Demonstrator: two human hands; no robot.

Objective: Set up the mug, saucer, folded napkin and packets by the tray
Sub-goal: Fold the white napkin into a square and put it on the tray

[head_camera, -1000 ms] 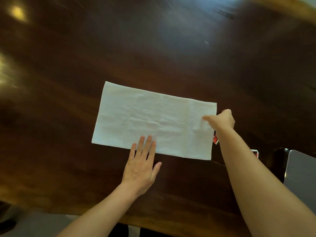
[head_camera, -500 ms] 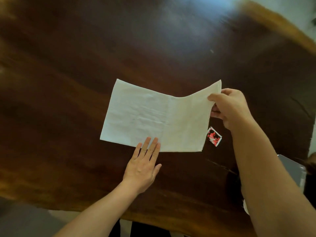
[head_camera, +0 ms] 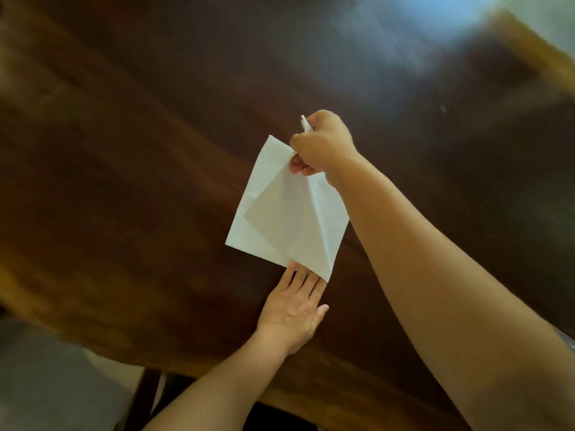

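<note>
A white napkin lies on the dark wooden table, its right half lifted and swung over the left half. My right hand pinches the lifted corner above the napkin's far edge. My left hand lies flat with fingers spread, its fingertips pressing the napkin's near edge at the fold. The mug, saucer, packets and tray are out of view.
The table's near edge runs across the bottom, with grey floor and a table leg below it. Bright glare sits on the table top at the far right.
My right hand has carried the napkin's right end up and over to the left, folding it across. The left hand stays pressed on the near edge. The red packet has dropped out of view.
</note>
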